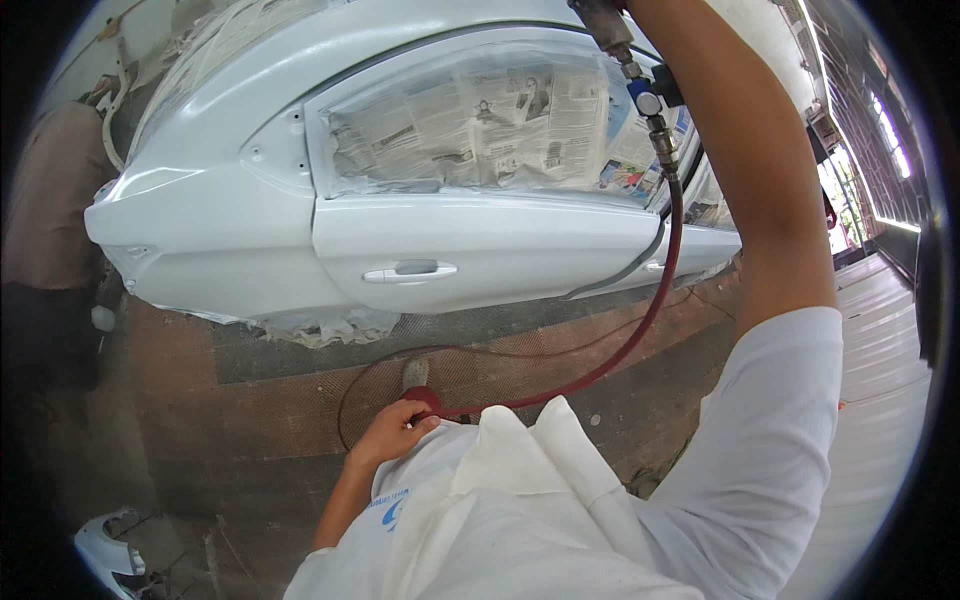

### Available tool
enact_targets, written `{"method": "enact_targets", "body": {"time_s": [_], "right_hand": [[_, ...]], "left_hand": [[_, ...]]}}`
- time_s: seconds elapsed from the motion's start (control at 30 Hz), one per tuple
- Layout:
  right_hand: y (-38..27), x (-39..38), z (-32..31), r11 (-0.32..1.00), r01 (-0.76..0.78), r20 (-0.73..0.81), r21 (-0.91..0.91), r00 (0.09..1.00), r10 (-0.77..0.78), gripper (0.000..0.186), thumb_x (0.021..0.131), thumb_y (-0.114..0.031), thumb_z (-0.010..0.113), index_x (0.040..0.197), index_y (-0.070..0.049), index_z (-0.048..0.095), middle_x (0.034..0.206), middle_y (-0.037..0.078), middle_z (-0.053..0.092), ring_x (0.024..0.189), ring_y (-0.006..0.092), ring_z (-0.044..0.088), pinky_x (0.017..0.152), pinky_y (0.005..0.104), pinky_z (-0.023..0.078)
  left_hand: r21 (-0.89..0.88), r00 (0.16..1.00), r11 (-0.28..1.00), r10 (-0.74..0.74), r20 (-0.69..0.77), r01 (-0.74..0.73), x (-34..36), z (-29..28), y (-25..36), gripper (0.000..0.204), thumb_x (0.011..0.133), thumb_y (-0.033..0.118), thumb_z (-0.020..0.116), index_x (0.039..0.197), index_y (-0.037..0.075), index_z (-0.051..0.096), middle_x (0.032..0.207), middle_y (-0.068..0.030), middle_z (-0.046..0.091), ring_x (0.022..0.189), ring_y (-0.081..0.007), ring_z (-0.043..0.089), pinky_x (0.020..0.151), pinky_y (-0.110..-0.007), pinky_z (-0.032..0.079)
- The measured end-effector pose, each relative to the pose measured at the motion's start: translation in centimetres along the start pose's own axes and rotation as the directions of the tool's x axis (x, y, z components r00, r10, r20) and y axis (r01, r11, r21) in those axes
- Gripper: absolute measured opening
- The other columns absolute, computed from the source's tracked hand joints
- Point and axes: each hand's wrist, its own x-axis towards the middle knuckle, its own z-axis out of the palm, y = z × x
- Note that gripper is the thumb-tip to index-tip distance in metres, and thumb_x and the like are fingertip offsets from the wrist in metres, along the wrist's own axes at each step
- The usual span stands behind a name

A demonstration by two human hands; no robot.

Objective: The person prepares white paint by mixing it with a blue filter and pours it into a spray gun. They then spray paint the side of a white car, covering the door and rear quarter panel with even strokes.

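Observation:
My right arm reaches up to the top edge, where my right hand, largely cut off, grips a metal spray gun with a valve and gauge fitting under it. A red hose hangs from that fitting and loops down to my left hand, whose fingers are closed on it at my waist. In front of me stands a white car body with a door handle; its side window is masked with newspaper and translucent tape or film.
A brown, dark-bottomed shape, unclear, stands at the far left. A loose white curved panel lies at lower left. The hose runs over the patchy, grimy floor. Along the right are a pale ribbed surface and a barred window.

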Motion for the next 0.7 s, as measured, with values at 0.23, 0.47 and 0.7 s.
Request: {"method": "enact_targets", "body": {"time_s": [0.23,0.47,0.7], "right_hand": [[6.0,1.7,-8.3,0.996,-0.071,-0.056,-0.048,0.996,0.069,0.058,0.117,-0.043,0.020,0.146,-0.007,0.055,0.121,0.013,0.075,0.076,0.0181,0.069,0.056,0.0307,0.057],[14.5,-4.7,-21.6,0.945,-0.318,-0.262,-0.080,0.921,0.288,0.059,0.117,-0.045,0.018,0.145,-0.008,0.056,0.121,0.011,0.076,0.076,0.0170,0.068,0.057,0.0305,0.056],[24.4,-13.6,-34.1,0.953,-0.295,-0.426,0.065,0.855,0.294,0.055,0.117,-0.045,0.025,0.139,-0.007,0.060,0.116,0.012,0.076,0.071,0.0179,0.068,0.056,0.0299,0.057]], "left_hand": [[-0.018,0.991,1.000,0.003,0.134,-0.001,7.5,-0.4,1.2,0.033,0.097,0.036,0.075,0.113,0.008,0.075,0.109,-0.0103,0.072,0.102,-0.0264,0.066,0.086,-0.039,0.053],[0.049,0.985,0.995,-0.091,0.149,0.085,11.8,0.2,-2.1,0.036,0.096,0.037,0.076,0.116,0.008,0.074,0.111,-0.0116,0.073,0.102,-0.0277,0.067,0.090,-0.040,0.053],[0.052,0.975,0.989,-0.147,0.166,0.140,17.3,4.3,2.4,0.036,0.104,0.036,0.065,0.118,0.003,0.072,0.110,-0.0144,0.071,0.100,-0.0269,0.064,0.091,-0.041,0.051]]}}
